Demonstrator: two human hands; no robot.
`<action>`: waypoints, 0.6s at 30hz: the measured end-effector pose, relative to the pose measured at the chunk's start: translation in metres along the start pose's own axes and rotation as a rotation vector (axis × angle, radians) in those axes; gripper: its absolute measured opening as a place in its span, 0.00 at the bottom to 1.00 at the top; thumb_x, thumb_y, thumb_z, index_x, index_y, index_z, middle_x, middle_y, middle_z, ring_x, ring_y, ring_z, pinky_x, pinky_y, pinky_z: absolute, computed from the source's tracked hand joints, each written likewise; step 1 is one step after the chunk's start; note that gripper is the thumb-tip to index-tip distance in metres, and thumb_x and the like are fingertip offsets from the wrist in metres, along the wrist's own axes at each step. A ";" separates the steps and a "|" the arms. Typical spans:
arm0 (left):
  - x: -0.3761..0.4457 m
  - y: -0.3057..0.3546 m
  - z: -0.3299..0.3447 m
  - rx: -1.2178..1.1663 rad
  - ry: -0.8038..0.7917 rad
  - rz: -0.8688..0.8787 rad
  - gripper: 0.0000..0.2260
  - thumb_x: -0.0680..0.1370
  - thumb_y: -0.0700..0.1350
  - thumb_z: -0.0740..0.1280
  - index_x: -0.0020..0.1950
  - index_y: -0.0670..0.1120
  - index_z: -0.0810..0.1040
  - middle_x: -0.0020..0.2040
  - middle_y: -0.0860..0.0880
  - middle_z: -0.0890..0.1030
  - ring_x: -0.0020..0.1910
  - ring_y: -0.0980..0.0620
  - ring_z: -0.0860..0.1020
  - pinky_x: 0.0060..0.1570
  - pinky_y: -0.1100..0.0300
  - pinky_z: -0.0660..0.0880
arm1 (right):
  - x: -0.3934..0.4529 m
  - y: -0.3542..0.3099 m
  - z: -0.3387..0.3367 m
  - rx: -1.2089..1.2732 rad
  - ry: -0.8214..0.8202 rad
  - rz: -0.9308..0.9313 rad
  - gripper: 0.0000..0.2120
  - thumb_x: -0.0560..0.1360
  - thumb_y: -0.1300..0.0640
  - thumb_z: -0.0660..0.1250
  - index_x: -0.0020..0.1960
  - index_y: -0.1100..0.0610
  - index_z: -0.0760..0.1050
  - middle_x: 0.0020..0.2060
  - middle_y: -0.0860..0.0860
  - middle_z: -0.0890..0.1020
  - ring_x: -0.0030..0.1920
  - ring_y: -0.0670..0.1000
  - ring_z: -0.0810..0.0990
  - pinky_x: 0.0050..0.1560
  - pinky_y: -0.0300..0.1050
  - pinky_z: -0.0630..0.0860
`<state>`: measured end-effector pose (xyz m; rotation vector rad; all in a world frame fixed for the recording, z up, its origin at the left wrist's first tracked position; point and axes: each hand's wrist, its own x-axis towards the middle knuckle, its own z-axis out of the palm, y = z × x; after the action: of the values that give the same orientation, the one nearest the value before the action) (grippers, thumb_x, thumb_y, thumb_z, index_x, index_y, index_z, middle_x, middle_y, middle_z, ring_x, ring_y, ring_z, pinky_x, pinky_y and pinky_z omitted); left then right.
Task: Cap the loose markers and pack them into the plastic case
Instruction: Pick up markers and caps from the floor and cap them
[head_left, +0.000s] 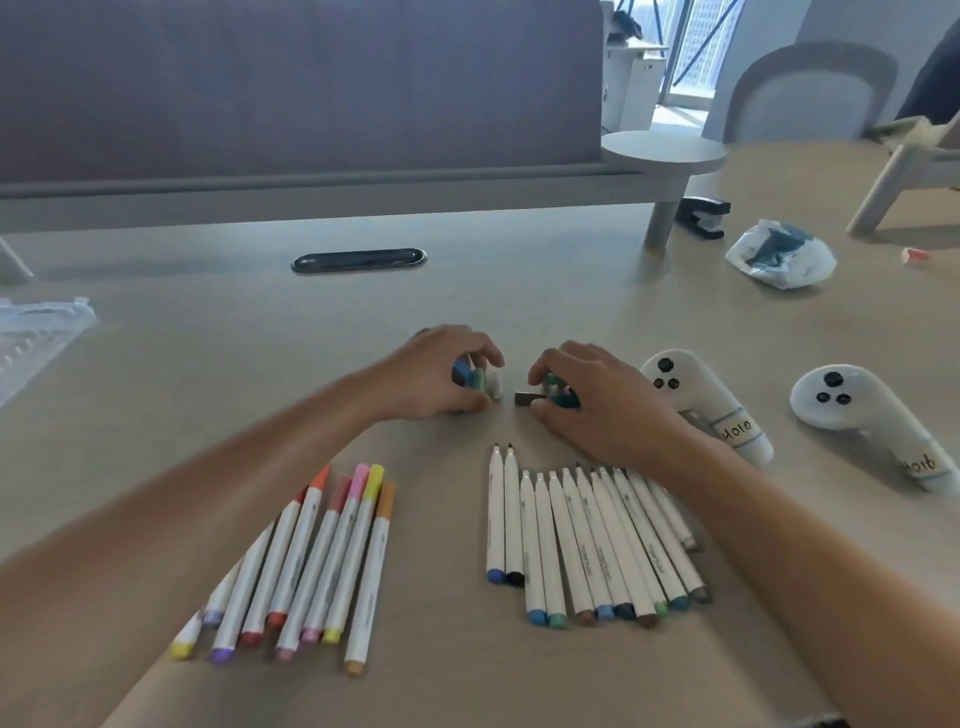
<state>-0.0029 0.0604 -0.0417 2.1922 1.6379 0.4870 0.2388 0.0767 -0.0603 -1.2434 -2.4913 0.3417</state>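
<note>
We see soft daylight coming from the window (691, 52) at the upper right, where the panes are washed out and pale. The table (519, 291) is evenly lit, brighter towards the right, with a dull sheen on its far part. Shadows are faint and diffuse: we find soft ones under both forearms, beneath the round stand (665, 150) and beside the two white controllers (706, 405). The grey panel (291, 83) behind stays dim and flat. The picture is somewhat soft overall, with blurred detail around the fingers and small caps. Wide-angle distortion bends the table edges and stretches the forearms at the lower corners.
</note>
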 end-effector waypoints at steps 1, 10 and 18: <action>-0.003 0.002 -0.001 0.006 -0.012 -0.009 0.20 0.73 0.47 0.78 0.64 0.53 0.80 0.56 0.52 0.79 0.54 0.53 0.76 0.57 0.53 0.74 | -0.003 -0.001 -0.001 0.024 0.001 0.009 0.12 0.80 0.47 0.68 0.62 0.45 0.76 0.55 0.41 0.78 0.57 0.45 0.74 0.55 0.48 0.75; -0.050 0.054 -0.005 0.053 0.078 -0.068 0.29 0.77 0.51 0.74 0.76 0.54 0.70 0.75 0.51 0.70 0.74 0.51 0.66 0.68 0.57 0.63 | -0.043 -0.011 -0.028 0.205 0.084 0.068 0.15 0.81 0.47 0.69 0.67 0.44 0.76 0.64 0.38 0.76 0.56 0.38 0.78 0.52 0.24 0.71; -0.123 0.137 0.053 -0.081 0.280 -0.171 0.23 0.80 0.58 0.67 0.73 0.54 0.72 0.73 0.52 0.72 0.72 0.52 0.69 0.64 0.56 0.66 | -0.149 -0.006 -0.022 0.279 0.299 0.160 0.10 0.81 0.51 0.69 0.62 0.46 0.81 0.60 0.38 0.80 0.56 0.36 0.74 0.53 0.30 0.68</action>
<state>0.1039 -0.0986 -0.0297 1.9734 1.8908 0.8254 0.3275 -0.0452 -0.0660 -1.2741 -2.0220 0.4850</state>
